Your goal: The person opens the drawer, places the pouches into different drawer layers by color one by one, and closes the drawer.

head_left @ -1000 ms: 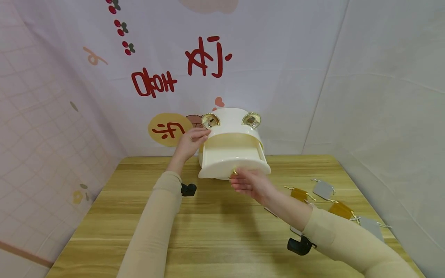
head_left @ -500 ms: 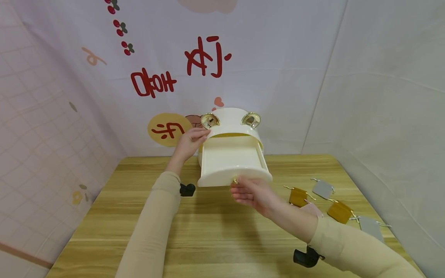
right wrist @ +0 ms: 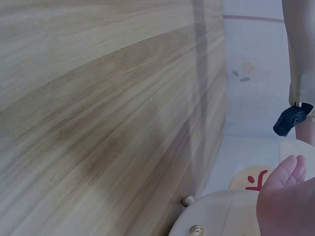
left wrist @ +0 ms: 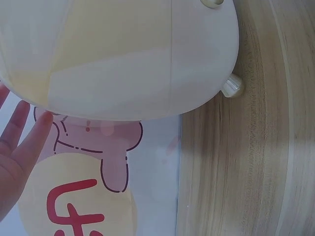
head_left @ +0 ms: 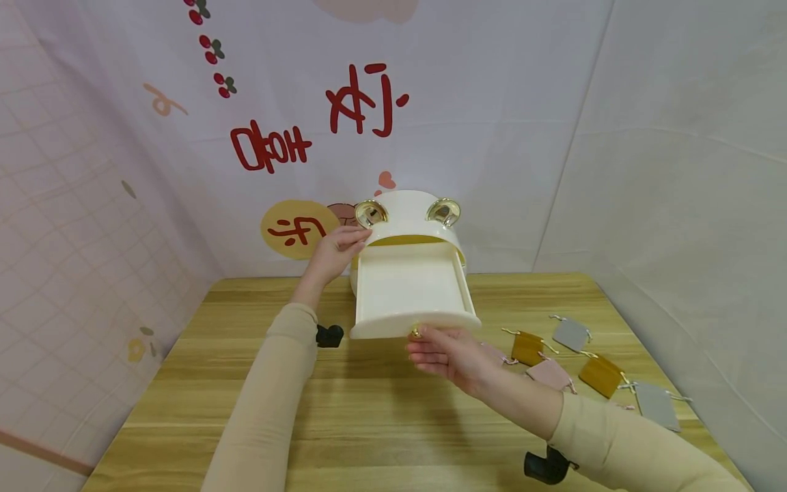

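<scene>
A white storage box (head_left: 407,217) with two gold dome eyes stands at the back of the table, its drawer (head_left: 381,326) pulled well out. Nothing shows inside the drawer. My right hand (head_left: 455,355) pinches the small gold knob (head_left: 416,333) on the drawer front between thumb and finger. My left hand (head_left: 335,258) touches the box's upper left side with extended fingertips. In the left wrist view those fingers (left wrist: 37,135) look fairly straight against the white shell (left wrist: 123,88). In the right wrist view the thumb grip is hidden.
Several small drawstring pouches lie on the wooden table (head_left: 369,424) to the right: brown (head_left: 527,348), grey (head_left: 570,335), pink (head_left: 550,374), mustard (head_left: 602,376) and another grey pouch (head_left: 658,406). A printed cloth (head_left: 479,123) hangs behind the box.
The drawer has slid farther out toward me, its knob held in my right hand. The right forearm has drawn back, uncovering more pouches. My left hand has stayed on the box.
</scene>
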A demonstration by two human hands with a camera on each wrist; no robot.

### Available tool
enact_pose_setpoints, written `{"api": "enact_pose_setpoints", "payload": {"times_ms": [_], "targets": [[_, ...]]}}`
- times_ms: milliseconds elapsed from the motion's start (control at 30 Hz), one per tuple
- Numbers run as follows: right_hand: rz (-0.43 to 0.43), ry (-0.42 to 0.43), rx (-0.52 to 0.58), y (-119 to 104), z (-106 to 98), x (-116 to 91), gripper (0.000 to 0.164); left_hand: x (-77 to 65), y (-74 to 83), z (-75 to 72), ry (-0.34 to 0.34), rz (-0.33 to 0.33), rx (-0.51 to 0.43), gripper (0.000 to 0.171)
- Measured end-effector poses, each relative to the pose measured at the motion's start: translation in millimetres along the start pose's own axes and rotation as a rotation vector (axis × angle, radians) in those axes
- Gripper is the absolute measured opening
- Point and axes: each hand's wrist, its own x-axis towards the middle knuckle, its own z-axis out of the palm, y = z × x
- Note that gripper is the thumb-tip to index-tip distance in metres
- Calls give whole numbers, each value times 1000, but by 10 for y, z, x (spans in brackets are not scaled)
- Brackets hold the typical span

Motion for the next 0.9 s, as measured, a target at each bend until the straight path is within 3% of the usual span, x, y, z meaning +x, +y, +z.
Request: {"api": "enact_pose_setpoints", "payload": {"times_ms": [567, 900], "targets": [[-36, -19, 5, 57, -68, 67, 24, -3, -13, -1, -6, 10, 14, 35], [-25, 4, 3, 52, -69, 99, 38, -14, -8, 11, -5, -3, 23, 35]]}}
